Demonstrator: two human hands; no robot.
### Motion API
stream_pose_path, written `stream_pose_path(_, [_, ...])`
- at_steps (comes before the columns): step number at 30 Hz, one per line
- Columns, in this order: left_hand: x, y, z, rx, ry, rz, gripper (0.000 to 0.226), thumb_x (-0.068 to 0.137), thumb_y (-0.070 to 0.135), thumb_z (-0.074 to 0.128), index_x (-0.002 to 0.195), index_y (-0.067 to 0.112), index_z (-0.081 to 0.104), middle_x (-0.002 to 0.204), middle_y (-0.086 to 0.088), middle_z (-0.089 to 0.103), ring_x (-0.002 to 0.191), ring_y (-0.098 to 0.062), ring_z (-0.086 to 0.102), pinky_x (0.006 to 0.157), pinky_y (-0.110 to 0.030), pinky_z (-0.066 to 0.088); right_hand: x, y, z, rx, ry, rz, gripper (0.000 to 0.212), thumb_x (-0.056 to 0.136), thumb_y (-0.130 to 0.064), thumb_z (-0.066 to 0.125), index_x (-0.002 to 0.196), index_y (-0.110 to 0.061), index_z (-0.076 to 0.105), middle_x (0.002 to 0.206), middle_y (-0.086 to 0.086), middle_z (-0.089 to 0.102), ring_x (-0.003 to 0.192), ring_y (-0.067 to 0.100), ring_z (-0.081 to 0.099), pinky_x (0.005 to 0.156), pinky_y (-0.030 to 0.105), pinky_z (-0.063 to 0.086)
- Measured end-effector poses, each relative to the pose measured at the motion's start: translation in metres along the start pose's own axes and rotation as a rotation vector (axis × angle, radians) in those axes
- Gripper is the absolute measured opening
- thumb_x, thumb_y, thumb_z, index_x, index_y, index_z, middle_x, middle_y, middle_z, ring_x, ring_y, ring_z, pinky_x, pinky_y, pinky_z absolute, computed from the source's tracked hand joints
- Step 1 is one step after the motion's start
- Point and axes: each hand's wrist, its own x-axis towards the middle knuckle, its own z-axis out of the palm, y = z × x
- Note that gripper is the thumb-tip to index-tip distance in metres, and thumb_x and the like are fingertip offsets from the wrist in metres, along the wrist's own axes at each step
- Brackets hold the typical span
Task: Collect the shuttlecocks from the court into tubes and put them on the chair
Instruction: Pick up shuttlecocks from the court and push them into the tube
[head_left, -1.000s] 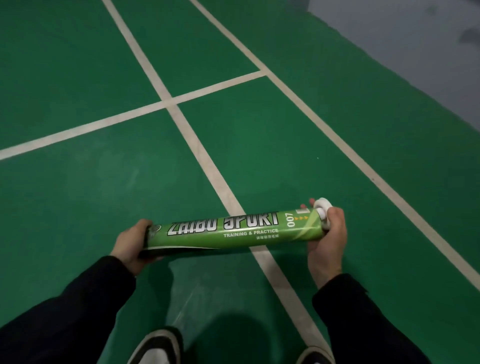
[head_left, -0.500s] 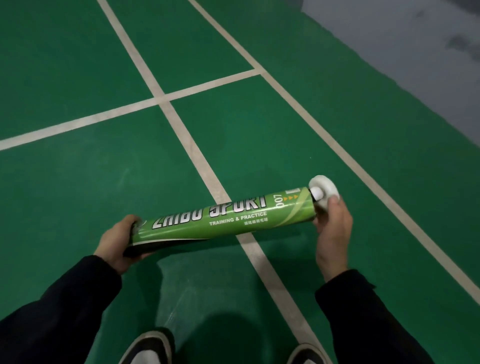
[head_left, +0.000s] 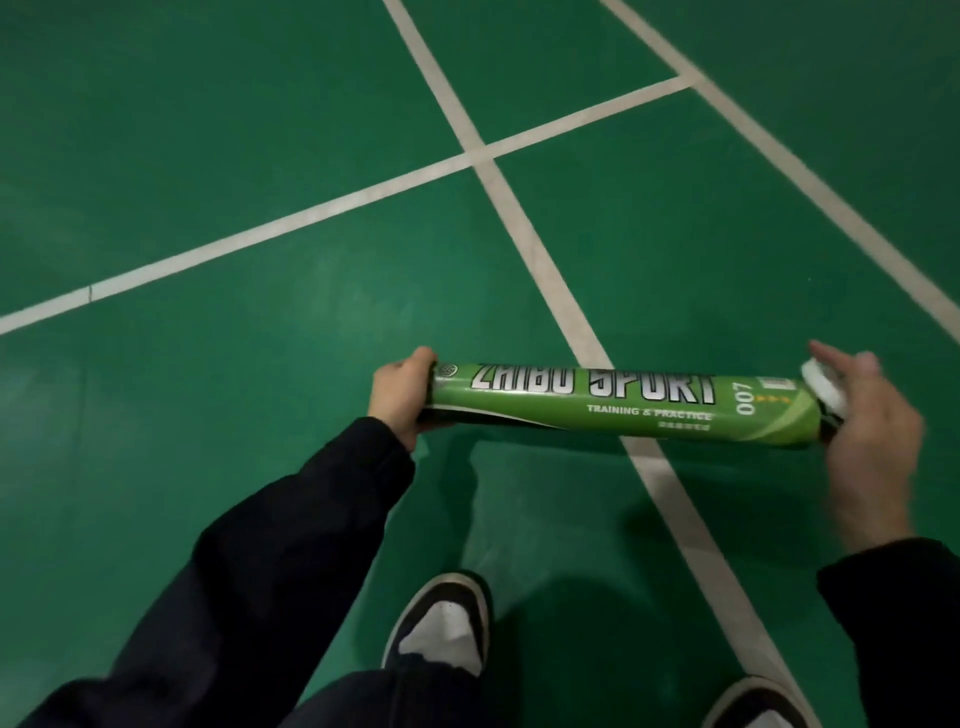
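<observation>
A green shuttlecock tube (head_left: 618, 402) with white lettering lies level in front of me, held at both ends above the court. My left hand (head_left: 402, 395) grips its left end. My right hand (head_left: 872, 441) is at the right end, fingers partly spread around a white cap (head_left: 823, 389) that sits tilted at the tube's mouth. No loose shuttlecock and no chair are in view. What is inside the tube is hidden.
Green court floor (head_left: 208, 156) with white lines (head_left: 524, 234) crossing ahead of me and one line running under the tube. My black and white shoes (head_left: 447, 623) stand below the tube, the right shoe (head_left: 753, 701) at the bottom edge.
The view has swung left, so the tube and both hands now sit further right in the frame. The tube has levelled out. The grey area at the top right is out of view.
</observation>
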Motion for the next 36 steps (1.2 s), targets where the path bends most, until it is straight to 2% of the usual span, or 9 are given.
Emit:
stream_pose_path(2, [-0.001,0.000,-0.003,0.005,-0.004,0.002,0.015,0.098,0.024,0.057,0.087,0.013,0.056,0.077,-0.006,0.067,0.061,-0.020,0.066,0.052,-0.035,0.059,-0.004,0.000,0.002,-0.037,-0.024,0.004,0.037,0.102,-0.041,0.051,0.128,-0.022,0.067,0.125,0.000,0.068,0.102,-0.006,0.062,0.084,0.007,0.051])
stream_pose_path(5, [0.001,-0.001,-0.005,-0.001,-0.011,-0.001,0.015,0.098,0.024,0.058,0.088,0.013,0.057,0.077,-0.006,0.068,0.062,-0.020,0.068,0.052,-0.035,0.059,-0.008,0.005,0.005,-0.041,0.011,0.039,0.042,0.104,-0.039,0.049,0.137,-0.017,0.062,0.131,0.000,0.066,0.107,-0.006,0.062,0.085,0.005,0.049])
stream_pose_path(9, [0.010,-0.004,-0.012,-0.022,0.012,-0.008,0.015,0.097,0.025,0.061,0.091,0.012,0.057,0.078,-0.007,0.069,0.060,-0.019,0.069,0.052,-0.036,0.060,-0.015,0.005,0.010,-0.076,0.010,0.090,0.050,0.100,-0.066,0.035,0.131,-0.041,0.064,0.135,0.002,0.065,0.121,0.014,0.061,0.107,0.038,0.050])
stream_pose_path(11, [0.014,-0.006,-0.014,-0.046,0.029,-0.013,0.014,0.097,0.023,0.063,0.091,0.012,0.055,0.080,-0.007,0.067,0.063,-0.019,0.068,0.046,-0.036,0.059,-0.018,0.004,0.011,-0.116,-0.037,0.093,0.050,0.101,-0.063,0.025,0.130,-0.048,0.063,0.139,0.001,0.061,0.125,0.016,0.058,0.110,0.041,0.045])
stream_pose_path(14, [0.016,-0.013,-0.010,-0.049,0.040,-0.017,0.017,0.098,0.021,0.062,0.086,0.013,0.054,0.082,-0.007,0.063,0.068,-0.020,0.064,0.039,-0.035,0.057,-0.017,0.003,0.006,-0.120,-0.068,0.070,0.045,0.109,-0.045,0.024,0.128,-0.035,0.064,0.130,0.002,0.061,0.113,0.015,0.061,0.095,0.033,0.051])
stream_pose_path(18, [0.018,-0.017,-0.011,-0.045,0.028,-0.020,0.017,0.098,0.024,0.062,0.086,0.015,0.054,0.083,-0.007,0.064,0.071,-0.022,0.064,0.040,-0.038,0.058,-0.014,0.003,0.000,-0.109,-0.153,0.076,0.017,0.107,-0.034,0.043,0.114,-0.029,0.057,0.103,0.001,0.060,0.084,0.017,0.061,0.073,0.038,0.055])
stream_pose_path(22, [0.019,-0.015,-0.015,-0.032,0.011,-0.004,0.015,0.097,0.025,0.062,0.087,0.016,0.055,0.081,-0.007,0.066,0.067,-0.022,0.065,0.041,-0.037,0.058,-0.011,0.009,-0.003,-0.076,-0.173,0.082,0.015,0.104,-0.034,0.043,0.100,-0.035,0.058,0.102,0.005,0.063,0.084,0.019,0.061,0.075,0.041,0.053])
stream_pose_path(29, [0.020,-0.020,-0.022,-0.069,-0.008,-0.048,0.013,0.095,0.027,0.063,0.087,0.018,0.057,0.080,-0.007,0.065,0.055,-0.018,0.067,0.043,-0.040,0.058,-0.023,0.020,0.003,0.187,-0.049,0.136,0.014,0.107,-0.019,0.043,0.106,-0.015,0.057,0.088,-0.003,0.062,0.076,0.027,0.055,0.057,0.033,0.049])
stream_pose_path(36, [0.021,-0.032,-0.021,-0.063,0.043,-0.108,0.015,0.095,0.028,0.062,0.085,0.020,0.056,0.081,-0.007,0.060,0.068,-0.022,0.059,0.039,-0.040,0.057,-0.030,0.011,0.008,0.287,-0.024,0.095,0.019,0.108,-0.019,0.037,0.108,-0.011,0.054,0.090,0.003,0.058,0.068,0.014,0.056,0.054,0.029,0.047])
